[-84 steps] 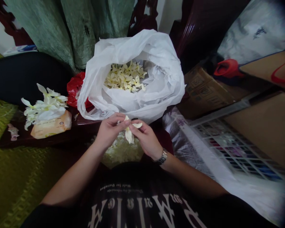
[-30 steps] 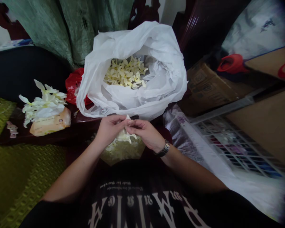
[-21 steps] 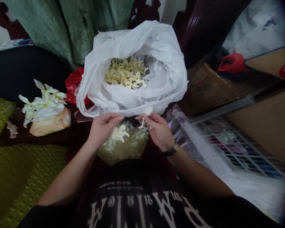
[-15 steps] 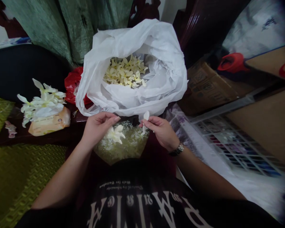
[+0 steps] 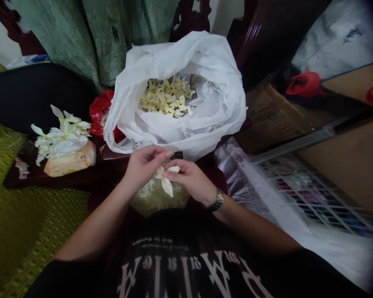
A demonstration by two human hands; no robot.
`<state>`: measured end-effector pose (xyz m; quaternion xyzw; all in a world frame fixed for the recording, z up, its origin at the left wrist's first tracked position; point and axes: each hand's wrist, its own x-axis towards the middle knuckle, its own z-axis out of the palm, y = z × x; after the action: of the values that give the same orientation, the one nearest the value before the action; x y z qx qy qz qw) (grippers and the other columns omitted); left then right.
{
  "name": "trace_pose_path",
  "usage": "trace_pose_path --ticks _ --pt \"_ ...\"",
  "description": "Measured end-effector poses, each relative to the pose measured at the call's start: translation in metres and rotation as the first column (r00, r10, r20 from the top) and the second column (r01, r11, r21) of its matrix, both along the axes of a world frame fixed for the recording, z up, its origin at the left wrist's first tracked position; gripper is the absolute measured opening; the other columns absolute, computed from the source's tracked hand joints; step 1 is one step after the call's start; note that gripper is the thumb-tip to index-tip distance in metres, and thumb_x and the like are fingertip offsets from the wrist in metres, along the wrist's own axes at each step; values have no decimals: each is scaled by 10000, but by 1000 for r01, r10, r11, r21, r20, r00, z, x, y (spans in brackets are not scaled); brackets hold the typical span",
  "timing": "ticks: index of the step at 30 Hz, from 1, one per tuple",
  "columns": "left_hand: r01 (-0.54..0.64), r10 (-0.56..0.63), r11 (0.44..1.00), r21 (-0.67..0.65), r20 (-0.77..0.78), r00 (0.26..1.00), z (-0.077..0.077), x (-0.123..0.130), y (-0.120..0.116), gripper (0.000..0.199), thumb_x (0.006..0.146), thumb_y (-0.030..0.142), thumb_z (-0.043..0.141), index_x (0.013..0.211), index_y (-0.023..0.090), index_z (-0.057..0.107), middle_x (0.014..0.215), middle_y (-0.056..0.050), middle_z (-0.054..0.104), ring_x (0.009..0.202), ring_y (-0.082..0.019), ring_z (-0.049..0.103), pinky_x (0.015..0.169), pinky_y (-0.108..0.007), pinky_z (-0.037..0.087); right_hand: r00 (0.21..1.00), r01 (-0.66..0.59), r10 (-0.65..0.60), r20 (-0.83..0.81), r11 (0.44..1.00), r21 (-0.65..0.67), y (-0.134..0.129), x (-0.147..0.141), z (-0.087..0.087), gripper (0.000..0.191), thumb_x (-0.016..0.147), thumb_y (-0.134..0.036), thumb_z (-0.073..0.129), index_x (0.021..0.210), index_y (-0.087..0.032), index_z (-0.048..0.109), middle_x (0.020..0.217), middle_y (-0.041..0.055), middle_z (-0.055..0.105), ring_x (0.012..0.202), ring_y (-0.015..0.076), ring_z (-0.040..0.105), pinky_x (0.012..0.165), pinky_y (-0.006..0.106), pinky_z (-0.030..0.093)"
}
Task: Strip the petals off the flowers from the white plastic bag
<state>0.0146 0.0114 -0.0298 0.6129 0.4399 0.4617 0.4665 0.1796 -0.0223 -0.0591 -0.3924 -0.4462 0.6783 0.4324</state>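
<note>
My left hand (image 5: 147, 164) and my right hand (image 5: 192, 179) meet over my lap, the fingers of both closed in a pinch. Between the fingertips is a cream-white flower (image 5: 168, 187), its long petals pointing down and to the right. Parts of the flower are hidden by the fingers, so how each hand grips it is only partly visible. Below the hands lies a clear bag (image 5: 157, 203) of small white pieces. Just beyond them stands an open white plastic bag (image 5: 217, 136) with many cream flowers (image 5: 166, 97) inside.
To the left, more white flowers (image 5: 64, 130) lie on an orange tissue pack (image 5: 70, 162), near a red plastic bag (image 5: 101, 111). A small pink figure (image 5: 21, 167) is at the dark wooden edge. A cardboard box (image 5: 273, 111) and a white wire rack (image 5: 317, 194) stand on the right.
My right hand has moved left and brought its flower up against my left hand. The two hands were apart before. The whole view has shifted slightly.
</note>
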Motion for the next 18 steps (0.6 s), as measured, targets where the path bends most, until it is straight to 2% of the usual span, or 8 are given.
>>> trace_pose_path --ticks 3,5,6,8,10,12,15,18 --pt "-28 53 989 -145 171 984 -3 -2 -1 481 768 604 765 995 182 729 704 0 651 532 -93 521 474 -213 371 988 140 -144 -63 988 -68 2 -7 -4 318 626 -409 905 805 -212 732 688 -33 677 633 117 592 654 271 499" --pt "65 -10 961 -269 202 979 -6 -6 -3 573 771 654 734 1099 185 721 696 0 631 496 -88 487 434 -215 303 972 220 -224 -75 974 -59 3 -6 -6 295 632 -387 902 801 -213 733 699 -33 683 640 115 585 652 266 483" --pt "111 -57 949 -295 187 981 -7 -8 -5 551 773 633 746 1085 180 737 704 -6 633 508 -87 485 444 -217 299 966 245 -248 -73 969 -42 3 -5 -7 280 643 -376 896 807 -214 736 710 -31 687 648 116 583 654 264 476" --pt "137 -104 958 -252 138 985 -9 -9 -8 391 772 515 804 963 174 782 768 -25 660 598 -97 525 515 -223 357 963 265 -264 -59 964 1 4 -4 -8 260 662 -360 886 822 -218 738 729 -29 690 668 123 579 659 265 463" --pt "85 -68 987 -139 124 990 -11 -6 -9 232 777 402 829 853 185 797 880 -37 692 745 -120 582 640 -233 426 961 273 -271 -51 961 37 4 -3 -8 253 673 -355 880 828 -221 731 738 -28 686 679 128 573 660 266 453" --pt "13 -3 998 -69 141 990 -14 -2 -10 173 773 356 838 809 194 790 885 -26 690 812 -132 597 718 -242 445 959 280 -277 -58 959 52 3 -3 -8 248 689 -359 871 828 -224 717 729 -33 670 673 127 565 659 265 446" --pt "-46 60 995 -86 172 983 -18 2 -10 198 726 328 874 769 186 743 779 12 649 731 -111 575 699 -236 439 965 254 -250 -81 966 44 3 -3 -7 253 717 -373 856 855 -229 701 744 -32 676 670 127 579 666 267 454" --pt "-15 50 987 -162 215 975 -19 2 -10 260 714 331 883 729 171 679 717 29 631 643 -90 542 634 -219 420 969 229 -224 -101 973 33 2 -3 -8 279 715 -384 865 870 -231 692 751 -34 683 659 124 586 660 263 459"
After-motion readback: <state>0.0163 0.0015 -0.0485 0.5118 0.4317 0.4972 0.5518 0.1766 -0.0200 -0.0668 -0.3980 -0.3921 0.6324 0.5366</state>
